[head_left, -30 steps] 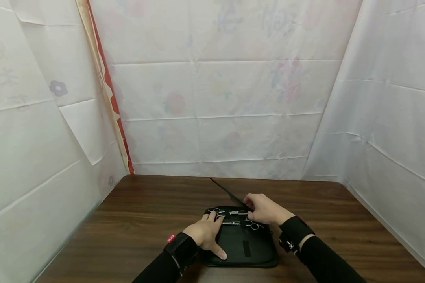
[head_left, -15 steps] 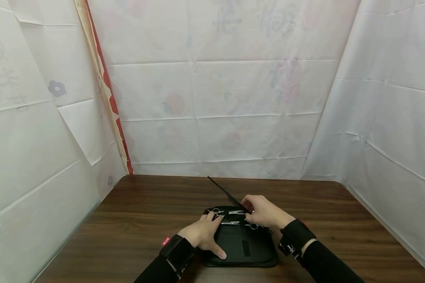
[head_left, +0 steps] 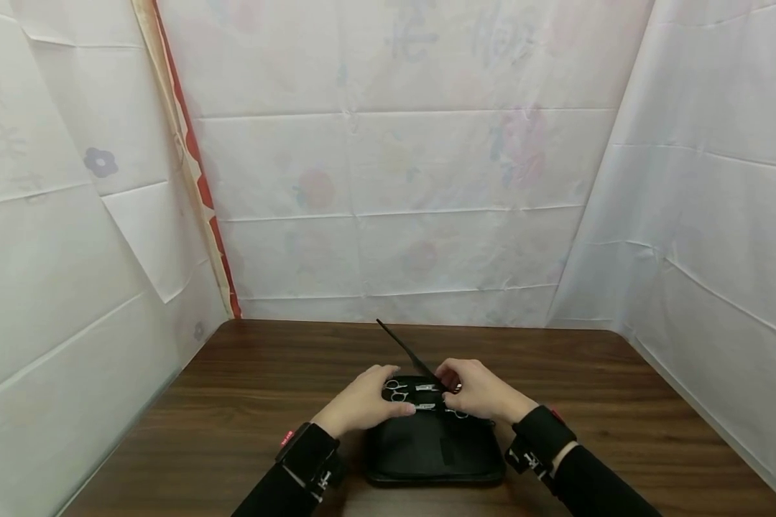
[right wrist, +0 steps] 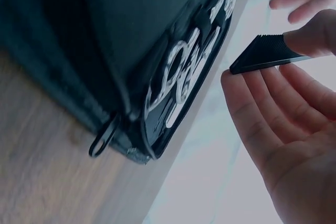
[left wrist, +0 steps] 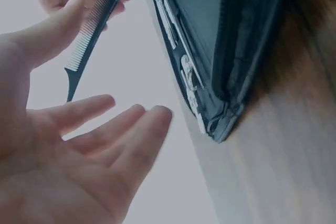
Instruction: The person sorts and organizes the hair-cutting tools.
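Note:
My right hand (head_left: 481, 391) pinches a black tail comb (head_left: 417, 361) near the end of its toothed part, thumb on one side and fingers on the other. The comb's thin tail slants up and to the left, away from the hand. My left hand (head_left: 362, 398) hovers at the left side of the black zip case (head_left: 420, 452); in the left wrist view its fingers (left wrist: 142, 129) are spread, relaxed and hold nothing, close to the comb's tail. Two pairs of silver scissors (right wrist: 181, 77) lie strapped along the far part of the case, partly covered by my hands in the head view.
The case lies on a dark brown wooden table (head_left: 265, 373). A looped zip pull (right wrist: 105, 135) sticks out at its corner. White printed sheets (head_left: 388, 179) hang behind the table and along both sides. Each wrist wears a black strap (head_left: 543, 434).
My left hand has lifted off the case's left side and moved up, its thumb rising from near the case's middle. The comb has shifted slightly left with the right hand.

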Motion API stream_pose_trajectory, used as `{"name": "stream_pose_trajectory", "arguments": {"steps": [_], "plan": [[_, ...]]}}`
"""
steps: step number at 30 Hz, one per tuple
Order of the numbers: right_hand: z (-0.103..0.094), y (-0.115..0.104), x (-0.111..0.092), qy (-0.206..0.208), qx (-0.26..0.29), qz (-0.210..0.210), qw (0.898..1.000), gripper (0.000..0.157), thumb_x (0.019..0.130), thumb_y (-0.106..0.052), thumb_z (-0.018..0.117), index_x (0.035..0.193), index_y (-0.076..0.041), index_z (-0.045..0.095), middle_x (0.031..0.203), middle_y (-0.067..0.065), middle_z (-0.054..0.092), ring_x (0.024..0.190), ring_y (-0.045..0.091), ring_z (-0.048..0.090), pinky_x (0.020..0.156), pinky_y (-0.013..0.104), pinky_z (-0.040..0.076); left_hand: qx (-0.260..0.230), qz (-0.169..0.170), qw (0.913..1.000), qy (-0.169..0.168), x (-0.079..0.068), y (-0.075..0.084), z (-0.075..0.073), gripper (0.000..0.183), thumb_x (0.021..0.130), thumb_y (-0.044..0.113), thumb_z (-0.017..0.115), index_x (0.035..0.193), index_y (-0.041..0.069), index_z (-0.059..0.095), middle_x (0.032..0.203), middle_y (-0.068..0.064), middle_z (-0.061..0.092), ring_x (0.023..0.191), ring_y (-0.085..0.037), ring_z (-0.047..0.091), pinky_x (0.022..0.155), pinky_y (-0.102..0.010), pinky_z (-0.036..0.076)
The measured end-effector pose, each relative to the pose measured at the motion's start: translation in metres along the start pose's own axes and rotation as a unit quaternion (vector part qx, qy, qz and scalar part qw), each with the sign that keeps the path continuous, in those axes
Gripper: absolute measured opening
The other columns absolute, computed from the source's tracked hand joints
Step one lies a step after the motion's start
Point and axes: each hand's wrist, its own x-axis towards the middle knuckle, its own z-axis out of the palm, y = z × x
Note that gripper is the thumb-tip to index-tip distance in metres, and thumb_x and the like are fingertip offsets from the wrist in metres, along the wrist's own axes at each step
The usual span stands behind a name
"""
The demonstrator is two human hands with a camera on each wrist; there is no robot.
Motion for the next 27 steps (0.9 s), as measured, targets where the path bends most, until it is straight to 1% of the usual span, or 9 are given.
{"name": "stream_pose_trajectory", "arguments": {"steps": [3,6,8,11,15,19,24,26,27], "plan": [[0.001,-0.002,-0.002,0.002,0.012,-0.002,1.0,0.027,0.092,-0.005,0.068,0.119,-0.004,0.065,0.099,0.0,0.066,0.09,0.013,0.063,0.078,0.033,0.053,-0.043,0.016,0.9985,0.031,0.002,-0.002,0.002,0.069,0.094,0.037,0.074,0.146,-0.001,0.049,0.139,-0.024,0.055,0.121,-0.041,0.057,0.096,-0.055,0.049],[0.001,-0.004,-0.003,0.007,0.024,-0.006,1.0,0.027,0.092,-0.006,0.068,0.118,-0.005,0.065,0.099,-0.002,0.066,0.09,0.012,0.063,0.077,0.032,0.053,-0.095,0.012,0.9935,0.061,0.003,-0.003,0.006,0.062,0.095,0.036,0.073,0.143,0.001,0.053,0.134,-0.023,0.059,0.117,-0.039,0.061,0.091,-0.051,0.052],[0.002,-0.005,-0.003,0.013,0.029,-0.011,0.999,0.026,0.091,-0.006,0.068,0.117,-0.005,0.066,0.099,-0.002,0.067,0.089,0.011,0.064,0.077,0.03,0.053,-0.137,0.008,0.9874,0.08,0.005,-0.003,0.009,0.059,0.095,0.034,0.073,0.141,0.002,0.055,0.131,-0.021,0.061,0.114,-0.036,0.063,0.09,-0.049,0.053],[0.002,-0.006,-0.003,0.019,0.041,-0.019,0.999,0.026,0.09,-0.005,0.068,0.115,-0.004,0.067,0.1,0.0,0.068,0.089,0.011,0.064,0.077,0.03,0.054,-0.205,0.004,0.9731,0.105,0.008,-0.001,0.014,0.056,0.095,0.031,0.075,0.139,0.001,0.057,0.126,-0.019,0.064,0.113,-0.032,0.064,0.091,-0.046,0.053],[0.002,-0.009,-0.004,0.019,0.051,-0.028,0.998,0.026,0.09,-0.006,0.068,0.116,-0.003,0.067,0.102,0.0,0.067,0.091,0.011,0.065,0.08,0.034,0.055,-0.299,0.016,0.9465,0.121,0.011,0.004,0.02,0.057,0.095,0.024,0.075,0.14,-0.003,0.054,0.125,-0.018,0.063,0.115,-0.031,0.062,0.096,-0.044,0.051],[0.002,-0.012,-0.005,0.016,0.065,-0.029,0.997,0.026,0.09,-0.006,0.068,0.116,-0.004,0.067,0.103,-0.001,0.067,0.092,0.012,0.065,0.083,0.037,0.055,-0.375,0.019,0.9175,0.132,0.013,0.007,0.024,0.055,0.095,0.018,0.074,0.141,-0.005,0.052,0.129,-0.019,0.061,0.116,-0.027,0.061,0.096,-0.036,0.051],[0.004,-0.013,-0.006,0.015,0.077,-0.03,0.996,0.025,0.089,-0.006,0.069,0.115,-0.005,0.068,0.102,-0.001,0.067,0.091,0.011,0.065,0.081,0.033,0.055,-0.47,0.023,0.8726,0.131,0.015,0.008,0.025,0.051,0.095,0.007,0.07,0.14,-0.007,0.05,0.134,-0.025,0.056,0.112,-0.019,0.062,0.096,-0.03,0.052],[0.004,-0.013,-0.006,0.012,0.082,-0.033,0.996,0.025,0.09,-0.006,0.069,0.115,-0.005,0.068,0.102,-0.001,0.068,0.091,0.011,0.065,0.08,0.032,0.054,-0.496,0.023,0.8587,0.127,0.015,0.009,0.026,0.051,0.095,0.004,0.069,0.14,-0.007,0.049,0.134,-0.026,0.054,0.111,-0.018,0.062,0.097,-0.031,0.052],[0.003,-0.013,-0.006,0.011,0.085,-0.034,0.996,0.025,0.09,-0.006,0.069,0.115,-0.005,0.068,0.102,-0.001,0.068,0.091,0.011,0.065,0.08,0.031,0.054,-0.504,0.022,0.8543,0.126,0.015,0.009,0.026,0.051,0.095,0.003,0.069,0.14,-0.008,0.048,0.134,-0.025,0.054,0.111,-0.018,0.062,0.098,-0.031,0.052]]}}
